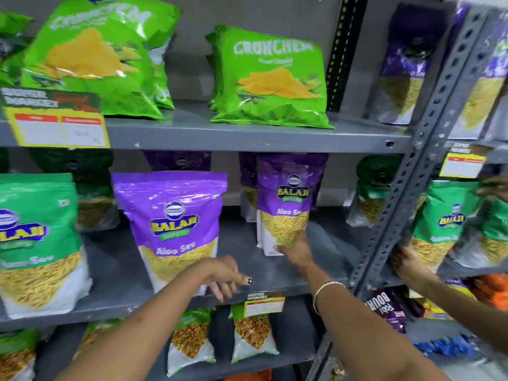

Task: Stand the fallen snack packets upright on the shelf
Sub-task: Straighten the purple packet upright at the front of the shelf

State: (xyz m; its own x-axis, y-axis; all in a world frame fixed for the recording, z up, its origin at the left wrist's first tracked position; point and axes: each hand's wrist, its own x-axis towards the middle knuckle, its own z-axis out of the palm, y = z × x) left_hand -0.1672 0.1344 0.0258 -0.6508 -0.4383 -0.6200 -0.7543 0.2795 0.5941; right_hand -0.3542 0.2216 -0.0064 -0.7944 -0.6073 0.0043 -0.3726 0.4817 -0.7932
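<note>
On the middle shelf [275, 273] a purple Aloo Sev packet [287, 199] stands upright, and my right hand [295, 250] grips its lower corner. A larger purple Aloo Sev packet [176, 224] stands upright nearer the shelf's front edge. My left hand [226, 279] hovers just right of that packet's base, fingers loosely apart and pointing down, holding nothing. A green Balaji packet [35, 237] stands at the far left of the same shelf.
Green Crunchem bags [269, 78] stand on the shelf above. A slotted grey upright [412, 171] divides the bays. Another person's hand [409, 262] holds a green packet [445, 221] in the right bay. Price tags [264, 305] hang on shelf edges. Smaller packets [253, 334] stand below.
</note>
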